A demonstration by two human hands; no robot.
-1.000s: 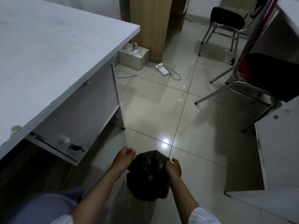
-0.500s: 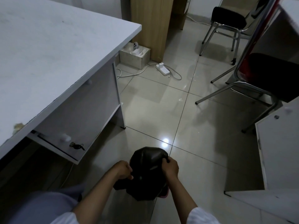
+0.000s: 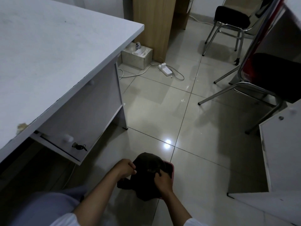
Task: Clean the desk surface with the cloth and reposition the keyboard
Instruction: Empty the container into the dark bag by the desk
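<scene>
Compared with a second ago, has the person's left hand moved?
Yes: the left hand has drawn back toward the person, away from the floor tile seam.

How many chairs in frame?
2. The far chair stands at the top right, across the tiled floor. The near chair sits at the right edge, partly cut off. Others may be outside the frame.

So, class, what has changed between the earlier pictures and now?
The left hand slid down the left side of the dark cloth toward the person; the right hand moved inward onto its middle. Both keep gripping it. More of a pink edge shows at its right. The desk, drawer key and chairs stayed put.
</scene>
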